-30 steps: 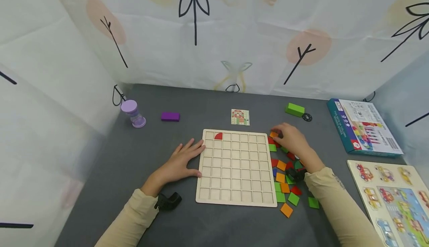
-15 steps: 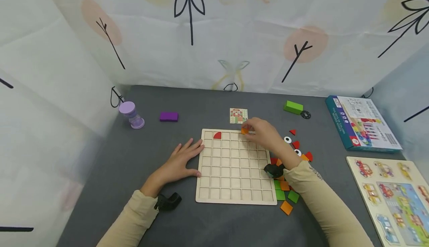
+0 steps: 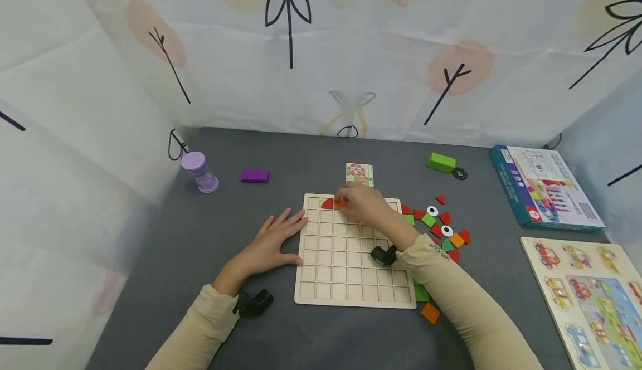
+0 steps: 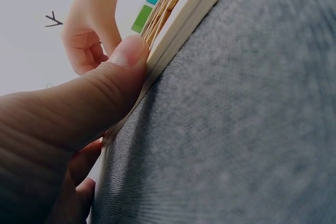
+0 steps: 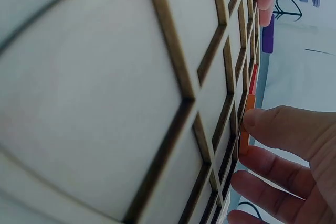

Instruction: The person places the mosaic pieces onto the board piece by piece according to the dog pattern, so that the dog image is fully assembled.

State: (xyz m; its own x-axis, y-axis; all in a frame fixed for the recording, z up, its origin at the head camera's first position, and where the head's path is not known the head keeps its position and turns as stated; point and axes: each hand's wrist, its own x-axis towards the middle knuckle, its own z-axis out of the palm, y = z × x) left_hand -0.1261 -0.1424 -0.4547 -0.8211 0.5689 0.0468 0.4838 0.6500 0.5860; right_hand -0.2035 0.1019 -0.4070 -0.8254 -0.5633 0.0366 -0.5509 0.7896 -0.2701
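A wooden grid board (image 3: 353,259) lies on the grey table. One red quarter-round tile (image 3: 327,204) sits in a cell of its far row. Just right of that tile, my right hand (image 3: 368,207) pinches an orange square tile (image 3: 340,204) between thumb and fingers; the right wrist view shows this orange tile (image 5: 247,121) at the grid's surface. My left hand (image 3: 273,246) rests against the board's left edge with its fingers spread, and in the left wrist view its thumb (image 4: 123,66) touches the board's side.
Loose coloured tiles (image 3: 435,228) lie right of the board, partly under the right forearm. A pattern card (image 3: 359,174) is behind it. Around stand a purple block (image 3: 254,176), an hourglass (image 3: 199,171), a green block (image 3: 441,162), a box (image 3: 545,189) and a picture puzzle (image 3: 587,297).
My right hand has picked the orange tile from the loose tiles and carried it left across the board to beside the red tile. The left hand has stayed at the board's edge.
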